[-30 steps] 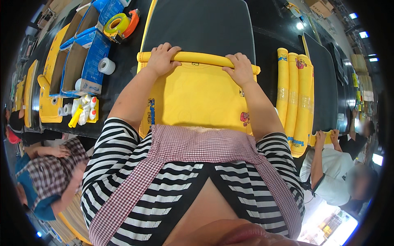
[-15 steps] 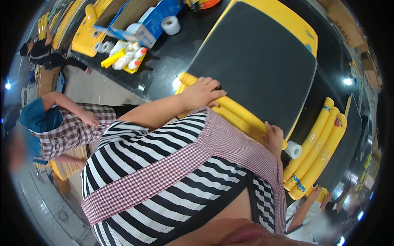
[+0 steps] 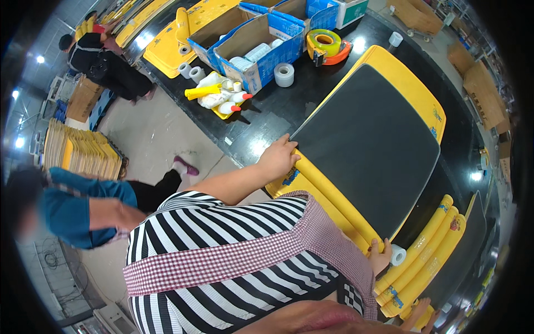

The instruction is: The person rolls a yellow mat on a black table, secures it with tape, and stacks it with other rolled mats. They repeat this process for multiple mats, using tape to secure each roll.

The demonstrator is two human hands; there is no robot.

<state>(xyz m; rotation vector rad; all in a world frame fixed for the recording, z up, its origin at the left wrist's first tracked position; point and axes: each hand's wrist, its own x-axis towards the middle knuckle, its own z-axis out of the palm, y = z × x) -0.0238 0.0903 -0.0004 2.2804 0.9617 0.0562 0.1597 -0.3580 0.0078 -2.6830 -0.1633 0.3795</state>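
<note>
A large sheet, black on its upper face (image 3: 372,145) with a yellow border (image 3: 395,67) at the far end, lies on a dark table. Its near edge forms a long yellow roll (image 3: 339,195). At the roll's left end, my left hand (image 3: 280,158) curls its fingers over the edge. My right hand (image 3: 381,257) grips the right end, its thumb partly hidden. A yellow part of the sheet (image 3: 311,195) shows between the roll and my apron. Just right of my right hand stands a white tape roll (image 3: 397,255).
Yellow rolled tubes (image 3: 420,261) lie at the right. Left of the sheet are a yellow tray (image 3: 225,114) of red-capped bottles, blue cartons (image 3: 272,61), a tape roll (image 3: 283,74) and an orange tape dispenser (image 3: 336,55). A co-worker in a blue sleeve (image 3: 67,217) stands close at my left.
My hands have moved apart toward the roll's two ends, the left one farther left. The view has shifted, showing more of the table's far side. The co-worker at left has changed posture.
</note>
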